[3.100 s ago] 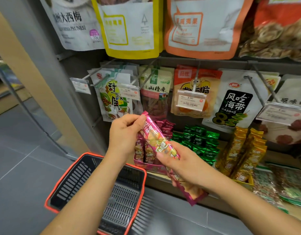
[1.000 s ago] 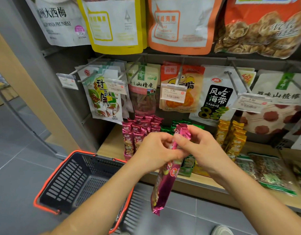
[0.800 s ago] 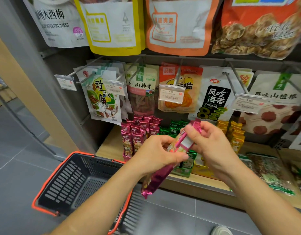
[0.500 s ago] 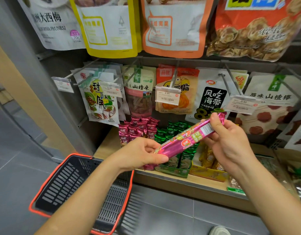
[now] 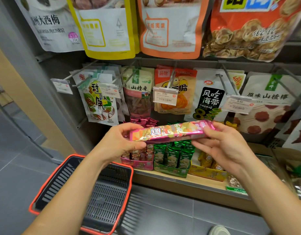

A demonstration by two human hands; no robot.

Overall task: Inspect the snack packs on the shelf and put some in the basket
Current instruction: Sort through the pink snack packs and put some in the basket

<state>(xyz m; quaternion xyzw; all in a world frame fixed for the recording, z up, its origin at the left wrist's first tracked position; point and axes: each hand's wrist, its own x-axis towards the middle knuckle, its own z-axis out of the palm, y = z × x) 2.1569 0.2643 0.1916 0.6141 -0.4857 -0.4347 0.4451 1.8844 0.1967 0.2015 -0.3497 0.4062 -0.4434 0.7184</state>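
Grips: left hand [image 5: 119,143], right hand [image 5: 226,146] pinching long pink foil snack pack [image 5: 170,132]; red-rimmed black plastic basket [image 5: 105,200] on grey tiled floor [image 5: 19,175].

This is a shop, most likely the snack aisle of a convenience store. Printed snack bags [image 5: 209,97] hang in rows from metal pegs [image 5: 225,85], and each peg ends in a clear holder with a price tag [image 5: 165,98]. One tag reads 3.90; the others are too blurred to read. Below, a wooden shelf [image 5: 188,181] carries open display boxes [image 5: 170,170] packed with small upright packs. A black shopping basket [image 5: 61,184] with an orange rim sits on the grey tiled floor [image 5: 15,175].
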